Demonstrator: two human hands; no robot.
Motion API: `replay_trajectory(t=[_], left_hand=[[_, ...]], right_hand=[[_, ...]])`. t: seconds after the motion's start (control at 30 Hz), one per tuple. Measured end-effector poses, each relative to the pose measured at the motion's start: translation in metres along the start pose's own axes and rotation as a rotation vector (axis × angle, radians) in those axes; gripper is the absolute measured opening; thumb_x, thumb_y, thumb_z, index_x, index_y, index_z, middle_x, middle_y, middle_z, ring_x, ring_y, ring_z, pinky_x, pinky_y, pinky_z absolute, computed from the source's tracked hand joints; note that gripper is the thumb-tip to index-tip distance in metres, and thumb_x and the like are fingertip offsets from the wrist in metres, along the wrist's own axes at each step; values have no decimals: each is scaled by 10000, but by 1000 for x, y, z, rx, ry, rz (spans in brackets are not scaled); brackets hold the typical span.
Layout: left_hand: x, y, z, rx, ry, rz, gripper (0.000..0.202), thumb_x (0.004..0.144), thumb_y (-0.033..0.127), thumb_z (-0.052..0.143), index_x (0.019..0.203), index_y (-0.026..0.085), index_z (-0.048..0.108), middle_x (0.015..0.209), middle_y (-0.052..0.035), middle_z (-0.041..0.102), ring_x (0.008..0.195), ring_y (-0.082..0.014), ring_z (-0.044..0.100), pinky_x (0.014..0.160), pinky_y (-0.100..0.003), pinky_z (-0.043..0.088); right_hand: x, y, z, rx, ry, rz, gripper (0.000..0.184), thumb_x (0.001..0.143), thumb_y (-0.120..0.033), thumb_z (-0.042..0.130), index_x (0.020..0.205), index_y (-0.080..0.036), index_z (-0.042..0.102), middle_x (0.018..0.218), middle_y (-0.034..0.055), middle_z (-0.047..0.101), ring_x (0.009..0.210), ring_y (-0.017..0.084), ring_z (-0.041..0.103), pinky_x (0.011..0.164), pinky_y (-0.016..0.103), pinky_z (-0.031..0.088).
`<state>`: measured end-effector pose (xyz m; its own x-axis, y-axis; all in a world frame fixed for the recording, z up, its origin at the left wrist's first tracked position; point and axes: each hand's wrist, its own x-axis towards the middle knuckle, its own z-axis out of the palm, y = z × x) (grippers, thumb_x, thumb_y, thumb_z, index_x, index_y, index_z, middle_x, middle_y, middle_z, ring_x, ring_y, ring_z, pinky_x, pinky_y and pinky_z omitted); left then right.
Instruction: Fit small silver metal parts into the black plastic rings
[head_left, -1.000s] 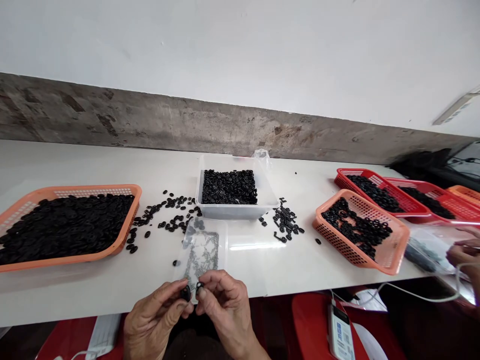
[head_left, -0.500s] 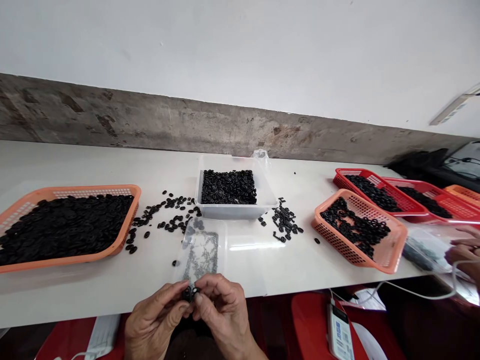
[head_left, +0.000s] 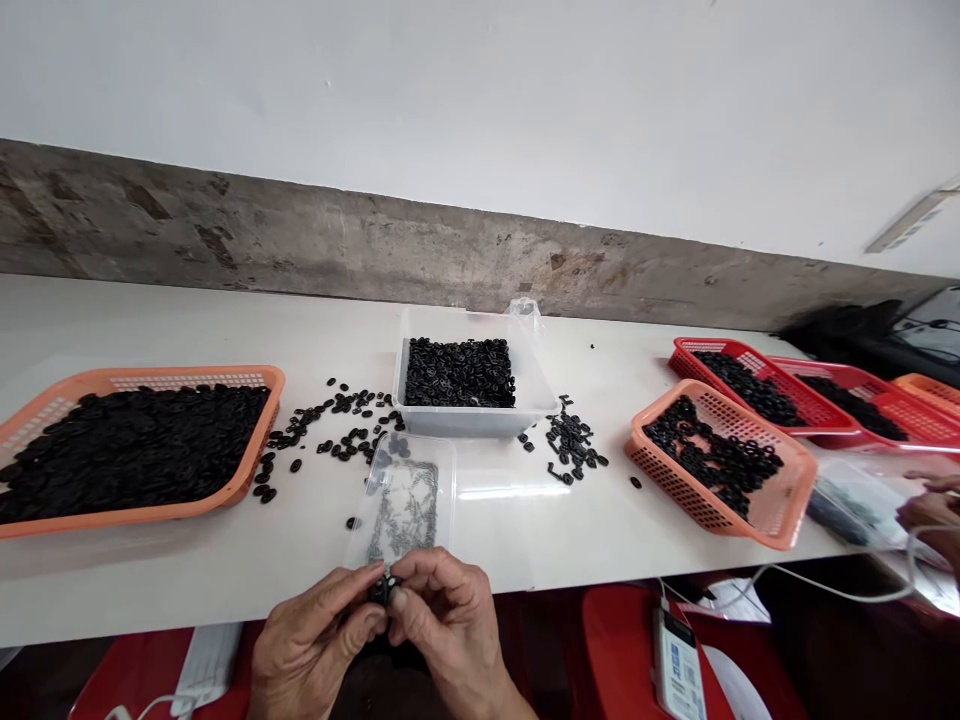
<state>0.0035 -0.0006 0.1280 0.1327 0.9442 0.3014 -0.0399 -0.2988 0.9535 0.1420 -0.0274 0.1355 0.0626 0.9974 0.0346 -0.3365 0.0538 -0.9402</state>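
Note:
At the table's front edge, my left hand (head_left: 319, 635) pinches a small black plastic part (head_left: 380, 590) between thumb and fingertips. My right hand (head_left: 450, 625) is closed on the same part from the other side, its thumb and forefinger pressed to it. Fingers cover much of the part, so its exact shape is hard to make out. Just beyond my fingertips lies a clear shallow plastic tray (head_left: 447, 500) holding many tiny silvery pieces (head_left: 409, 510), perhaps pins or screws. Behind it stands a translucent white bin (head_left: 472, 422) of small black parts.
Loose black oval pieces (head_left: 352, 405) lie left of the bin, and a pile of black parts (head_left: 576, 440) lies right. Orange baskets stand left (head_left: 142, 515) and right (head_left: 795, 500), red baskets (head_left: 679, 350) farther right. Another person's hand (head_left: 934, 510) is at the right edge near a white cable (head_left: 832, 595).
Both hands stay together at the table edge; the small black part has turned slightly between my fingertips. The view has shifted a little. The other person's hand at the right has moved slightly.

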Motion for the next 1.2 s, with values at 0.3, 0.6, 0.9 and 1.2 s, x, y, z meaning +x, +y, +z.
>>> replay_trajectory(t=[0.3, 0.6, 0.9, 1.2], left_hand=[[0, -2, -3, 2, -95, 55, 437, 722, 38, 648, 1048, 316, 734, 634, -1, 713, 491, -155, 642, 481, -222, 538], [-1, -1, -5, -25, -114, 61, 442, 719, 27, 649, 1059, 298, 731, 625, -13, 710, 492, -163, 642, 481, -235, 535], [-1, -4, -8, -15, -177, 117, 484, 736, 8, 640, 1117, 299, 701, 677, -11, 708, 534, -160, 645, 506, -232, 535], [1, -6, -12, -5, -235, 202, 485, 774, 7, 601, 1169, 282, 658, 727, 23, 696, 574, -112, 647, 542, -164, 534]], right_hand=[[1, -4, 1, 57, 10, 43, 184, 786, -315, 711, 829, -145, 653, 574, -7, 626, 470, 87, 589, 465, 167, 431], [2, -2, -1, 111, -40, 95, 225, 786, -331, 716, 836, -127, 636, 540, -10, 613, 451, 80, 557, 470, 173, 425], [-1, -5, 2, 120, -30, 57, 173, 796, -285, 712, 840, -131, 648, 536, -19, 594, 452, 72, 567, 472, 155, 432], [-3, -5, 0, 88, -47, 53, 175, 837, -306, 666, 875, -136, 690, 568, 3, 626, 464, 87, 592, 538, 218, 504]])
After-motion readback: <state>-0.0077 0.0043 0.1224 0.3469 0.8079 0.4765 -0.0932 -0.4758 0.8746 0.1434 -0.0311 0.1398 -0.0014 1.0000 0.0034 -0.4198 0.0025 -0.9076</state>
